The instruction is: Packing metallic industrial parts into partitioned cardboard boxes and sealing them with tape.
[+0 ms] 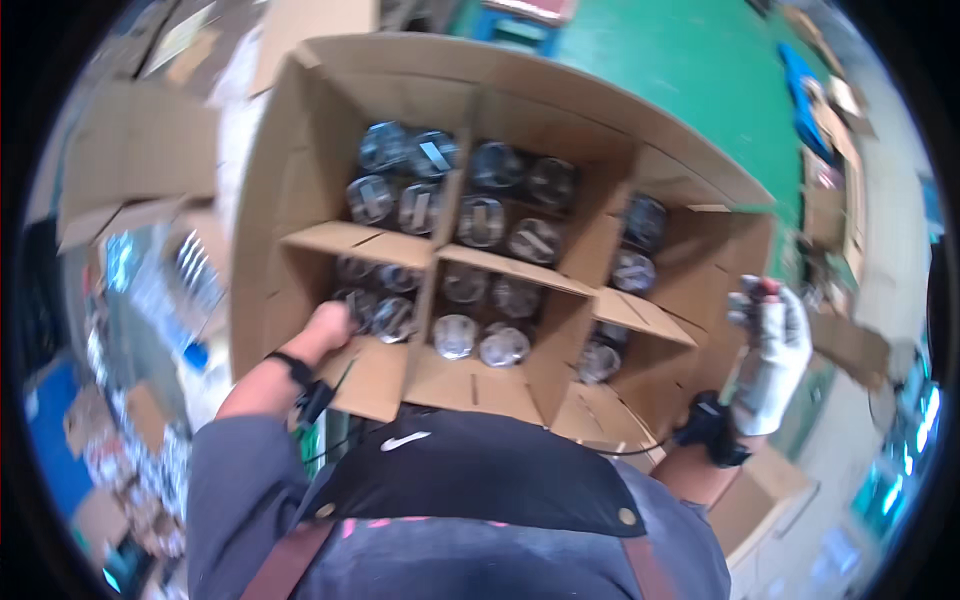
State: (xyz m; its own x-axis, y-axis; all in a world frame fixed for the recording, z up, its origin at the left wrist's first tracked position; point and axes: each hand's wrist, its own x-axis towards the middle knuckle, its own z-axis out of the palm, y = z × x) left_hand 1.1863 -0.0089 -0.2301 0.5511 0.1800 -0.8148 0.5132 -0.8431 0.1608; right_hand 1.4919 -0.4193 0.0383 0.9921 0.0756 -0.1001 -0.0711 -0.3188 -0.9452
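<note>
A large open cardboard box (pixel 290 190) with cardboard dividers (pixel 515 268) sits in front of me. Clear, round glass-like containers (pixel 482 220) stand in its compartments, several with pale strips on top. My bare left hand (pixel 328 328) reaches over the near left wall into the near left compartment, beside a clear container (pixel 393 318); its fingertips are hidden among the containers. To the right of the box my right hand (pixel 775 350), in a white glove, is raised with its fingers curled together. Something small and reddish shows at its fingertips, too blurred to name.
Flattened cardboard (pixel 140 140) and plastic wrapping (pixel 165 285) lie to the left. Green floor (pixel 650 75) stretches beyond the box, with a blue stool-like object (pixel 515 32) at the top. More cardboard (pixel 825 210) lines the right side. A cable runs across my front between the wrists.
</note>
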